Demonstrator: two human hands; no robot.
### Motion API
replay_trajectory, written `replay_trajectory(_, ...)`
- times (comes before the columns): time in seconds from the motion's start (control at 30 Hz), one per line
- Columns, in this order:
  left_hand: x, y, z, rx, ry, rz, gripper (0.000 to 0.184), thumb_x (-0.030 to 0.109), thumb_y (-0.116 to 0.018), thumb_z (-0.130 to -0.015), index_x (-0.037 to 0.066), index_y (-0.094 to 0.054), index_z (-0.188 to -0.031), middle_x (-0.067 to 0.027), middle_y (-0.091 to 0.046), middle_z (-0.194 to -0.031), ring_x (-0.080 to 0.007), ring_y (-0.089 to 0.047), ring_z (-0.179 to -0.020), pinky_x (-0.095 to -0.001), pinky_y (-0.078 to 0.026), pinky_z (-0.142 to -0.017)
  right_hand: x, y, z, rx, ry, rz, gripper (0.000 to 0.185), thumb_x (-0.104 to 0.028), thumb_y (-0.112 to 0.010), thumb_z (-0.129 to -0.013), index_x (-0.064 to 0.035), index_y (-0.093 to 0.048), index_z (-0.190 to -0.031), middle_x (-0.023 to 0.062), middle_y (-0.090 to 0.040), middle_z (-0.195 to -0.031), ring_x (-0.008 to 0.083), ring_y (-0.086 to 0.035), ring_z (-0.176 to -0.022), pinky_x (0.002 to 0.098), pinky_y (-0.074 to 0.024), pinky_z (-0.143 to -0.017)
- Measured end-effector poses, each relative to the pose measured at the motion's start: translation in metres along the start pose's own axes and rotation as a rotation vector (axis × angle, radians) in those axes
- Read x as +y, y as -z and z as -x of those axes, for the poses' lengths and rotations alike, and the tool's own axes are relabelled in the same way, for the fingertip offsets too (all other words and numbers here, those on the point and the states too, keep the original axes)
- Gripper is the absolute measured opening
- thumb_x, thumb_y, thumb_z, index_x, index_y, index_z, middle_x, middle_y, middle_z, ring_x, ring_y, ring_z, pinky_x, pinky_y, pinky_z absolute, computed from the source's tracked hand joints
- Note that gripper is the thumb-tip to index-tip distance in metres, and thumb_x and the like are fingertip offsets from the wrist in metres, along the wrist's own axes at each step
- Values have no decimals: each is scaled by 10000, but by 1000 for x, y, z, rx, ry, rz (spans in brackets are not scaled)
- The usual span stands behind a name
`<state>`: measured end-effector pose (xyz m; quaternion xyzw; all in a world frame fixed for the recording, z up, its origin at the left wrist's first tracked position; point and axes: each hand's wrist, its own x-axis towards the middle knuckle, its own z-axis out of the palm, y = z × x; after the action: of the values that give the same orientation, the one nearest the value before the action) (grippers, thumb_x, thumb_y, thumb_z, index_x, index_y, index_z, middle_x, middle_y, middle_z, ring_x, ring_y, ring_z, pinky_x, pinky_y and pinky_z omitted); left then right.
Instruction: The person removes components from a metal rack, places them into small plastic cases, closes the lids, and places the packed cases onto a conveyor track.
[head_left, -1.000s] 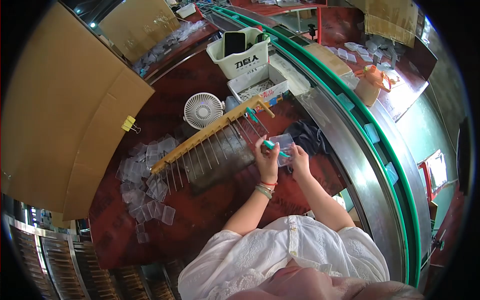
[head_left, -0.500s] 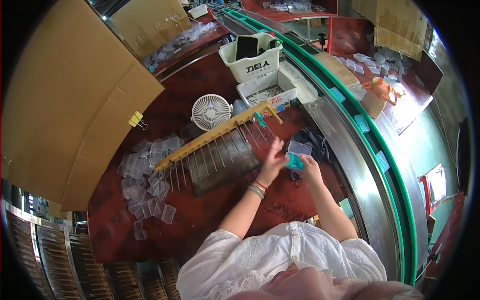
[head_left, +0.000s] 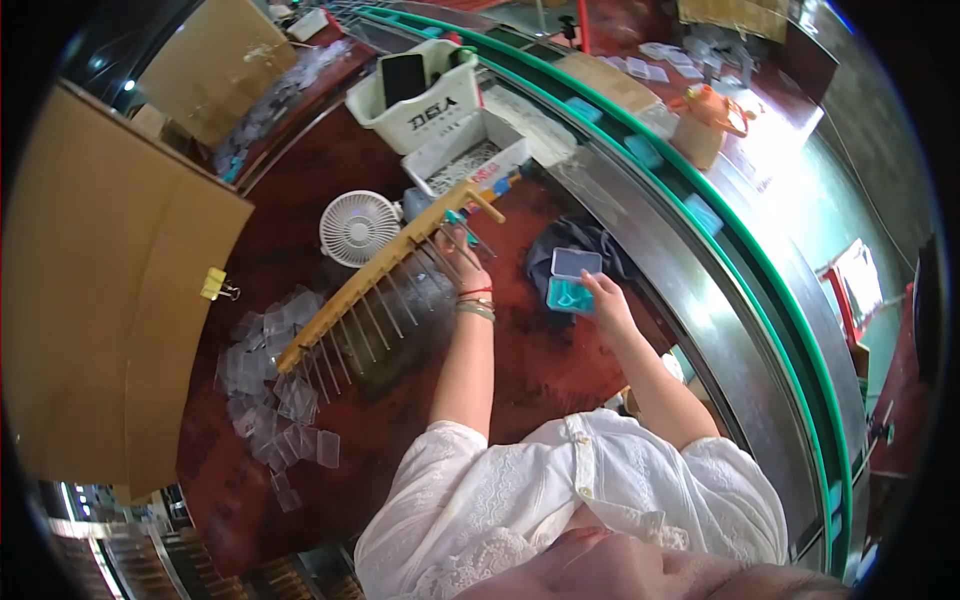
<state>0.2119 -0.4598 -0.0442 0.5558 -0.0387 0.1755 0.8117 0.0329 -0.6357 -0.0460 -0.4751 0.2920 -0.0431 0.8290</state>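
Note:
In my right hand (head_left: 607, 299) is a small hinged plastic box (head_left: 566, 294), gripped by its right edge. Its clear lid stands open and its lower half looks teal, with a pale curved shape inside. My left hand (head_left: 462, 256) is behind the thin metal rods of a wooden rack (head_left: 400, 250), near its upper right end. Its fingers close around a small teal piece (head_left: 456, 216) hanging at the rods; rods partly cover the fingers. A dark cloth (head_left: 598, 240) lies beneath and behind the box.
Clear plastic boxes (head_left: 262, 370) lie heaped at the left. Behind the rack stand a white fan (head_left: 360, 229), a white carton (head_left: 484, 160) and a pale bin (head_left: 412, 112) holding a dark flat object. A green-edged conveyor (head_left: 735, 258) carrying teal boxes curves along the right.
My left hand has moved away from the box to the teal piece on the rack. The right hand still holds the open box. The camera view has shifted and turned.

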Motion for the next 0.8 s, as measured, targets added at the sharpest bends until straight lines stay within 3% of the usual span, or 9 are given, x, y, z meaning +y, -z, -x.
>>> replay_trajectory(0.07,37,1,31,-91,-131,-467,274,277,-566,-940,30,-593,-1057,-56,-614,-1012,-203,-574,-932,-384,-436,-887,-5,3,0,-90,31,-53,318,-396,-598,-953,-78,-611,-963,4,-616,-877,109,-615,-779,316,-532,-689)
replay_trajectory(0.17,60,-6,107,-95,5,-189,227,213,-693,-833,47,-604,-960,-46,-580,-886,-183,-540,-869,-340,-435,-809,-18,1,5,-60,17,-114,369,-438,-566,-962,-75,-629,-986,1,-621,-879,102,-608,-779,299,-525,-705)
replay_trajectory(0.27,100,-16,119,-584,-644,-594,269,153,-745,-696,86,-616,-923,-60,-598,-927,-274,-555,-902,-411,-430,-845,-8,8,-5,-59,81,18,397,-453,-534,-977,-71,-642,-969,-8,-616,-860,87,-577,-752,259,-489,-687)
replay_trajectory(0.43,92,-32,107,-1081,-669,-919,296,177,-788,-634,114,-665,-896,-16,-610,-926,-241,-531,-942,-408,-399,-830,13,-1,-3,-97,251,138,372,-392,-527,-995,-43,-637,-927,-18,-582,-814,64,-508,-739,233,-420,-677)
replay_trajectory(0.57,63,-15,117,-1138,-443,-877,623,353,-800,-713,25,-618,-1210,-89,-602,-1089,-261,-523,-1107,-408,-378,-964,31,9,-10,-73,325,115,292,-307,-508,-1006,-61,-587,-1141,15,-600,-901,86,-520,-798,250,-443,-705)
replay_trajectory(0.67,36,-6,131,-685,143,-185,946,481,-668,-871,10,-162,-1517,-156,-292,-1512,-289,-341,-1372,-417,-286,-1119,-6,-11,29,-381,222,-71,391,-241,-533,-986,-116,-414,-1336,71,-627,-1064,153,-585,-943,280,-478,-847)
replay_trajectory(0.7,39,-4,129,-681,152,-187,946,481,-668,-871,10,-162,-1517,-156,-292,-1512,-289,-341,-1372,-417,-286,-1119,-13,-10,39,-378,212,-70,391,-241,-533,-986,-116,-414,-1336,71,-627,-1064,153,-585,-943,280,-478,-847)
replay_trajectory(0.77,55,-5,118,-419,636,230,921,485,-690,-855,19,-232,-1503,-144,-340,-1470,-269,-396,-1318,-393,-326,-1093,-20,-7,49,-621,230,258,461,-208,-641,-921,-116,-437,-1324,79,-625,-1096,147,-576,-1045,302,-484,-859)
replay_trajectory(0.8,67,-7,115,-429,798,415,854,403,-713,-867,23,-270,-1491,-139,-385,-1420,-207,-434,-1255,-359,-354,-1069,-17,-12,45,-620,555,382,476,-181,-685,-883,-107,-450,-1291,81,-630,-1049,130,-599,-972,293,-501,-777)
